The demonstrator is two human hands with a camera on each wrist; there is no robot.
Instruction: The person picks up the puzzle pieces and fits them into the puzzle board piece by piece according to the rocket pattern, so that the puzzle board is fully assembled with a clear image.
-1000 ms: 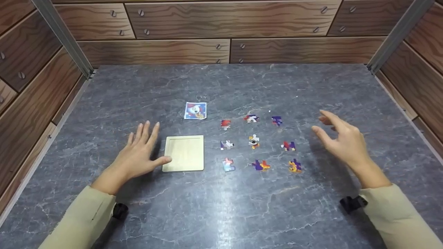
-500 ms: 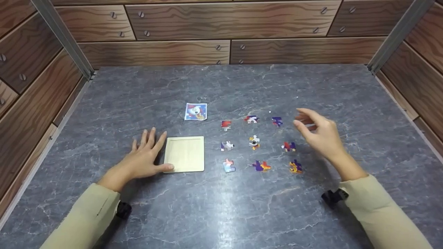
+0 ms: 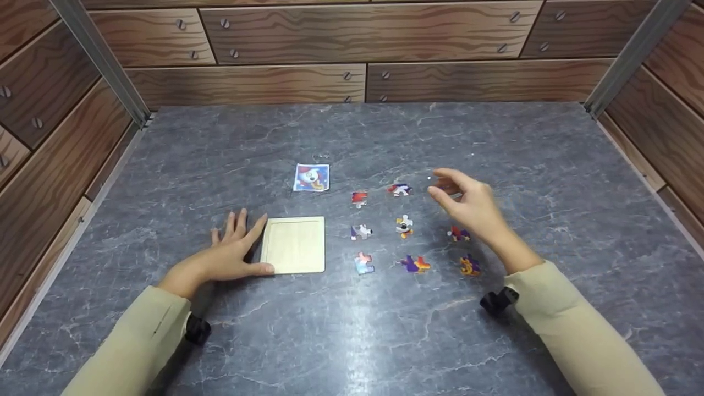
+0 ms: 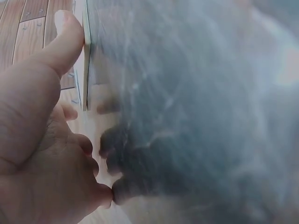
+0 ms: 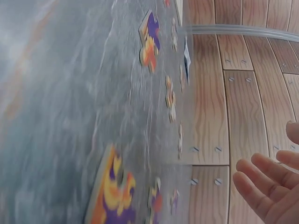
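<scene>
Puzzle pieces [image 3: 404,226]: lie loose on worktop [image 3: 330,341], right of wooden tray [image 3: 294,245] | change: right hand [image 3: 473,206] farther left, now hiding far right piece [image 5: 174,201] in head view; seems within picking reach | hands: right loosely curved, holding nothing; left hand [image 3: 228,256] spread, with thumb on tray's near left corner | beyond tray: picture card [image 3: 312,177]; no obstacle visible

Bright head view: white glare streaks the grey marbled tabletop [image 3: 308,330]; soft shadow edges the left sleeve [image 3: 129,341]. The 2 wrist views are hazier, the left smearing the tabletop, the right blurring its nearest jigsaw piece [image 5: 113,198].
</scene>
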